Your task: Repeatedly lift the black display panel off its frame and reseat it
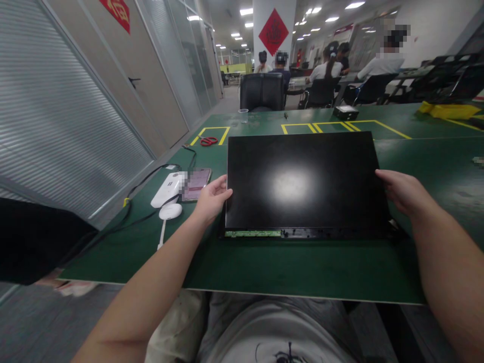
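Observation:
A large black display panel (302, 181) lies flat on the green table (264, 267), with a strip of circuit board showing along its near edge. My left hand (212, 199) grips the panel's left edge, fingers curled onto it. My right hand (403, 190) holds the right edge, fingers over the rim. Both forearms reach in from the bottom of the view.
Left of the panel lie a phone (196, 184), a white device (166, 189) and a white mouse-like object (170, 210) with cables. Red scissors (207, 141), a plastic cup (244, 116) and a small black box (346, 112) sit farther back. Several people sit at desks behind.

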A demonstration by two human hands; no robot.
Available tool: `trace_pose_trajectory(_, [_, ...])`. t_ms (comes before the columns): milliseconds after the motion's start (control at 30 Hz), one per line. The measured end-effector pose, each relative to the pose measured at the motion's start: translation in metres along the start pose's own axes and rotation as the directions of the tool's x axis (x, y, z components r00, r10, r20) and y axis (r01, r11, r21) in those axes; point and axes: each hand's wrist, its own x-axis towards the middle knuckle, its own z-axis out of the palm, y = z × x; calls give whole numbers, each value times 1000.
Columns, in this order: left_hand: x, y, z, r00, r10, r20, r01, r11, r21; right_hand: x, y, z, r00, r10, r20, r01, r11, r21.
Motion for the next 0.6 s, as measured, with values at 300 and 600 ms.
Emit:
trace_pose_trajectory(300, [6,-6,-3,998,-11,-54,11,1000,-2,-24,-22,5,992,-34,-122,29,998,-49])
trace_pose_trajectory(600, [11,-14,-10,998,-14,-67,20,995,96,-23,-20,7,989,-98,-111,89,993,-82])
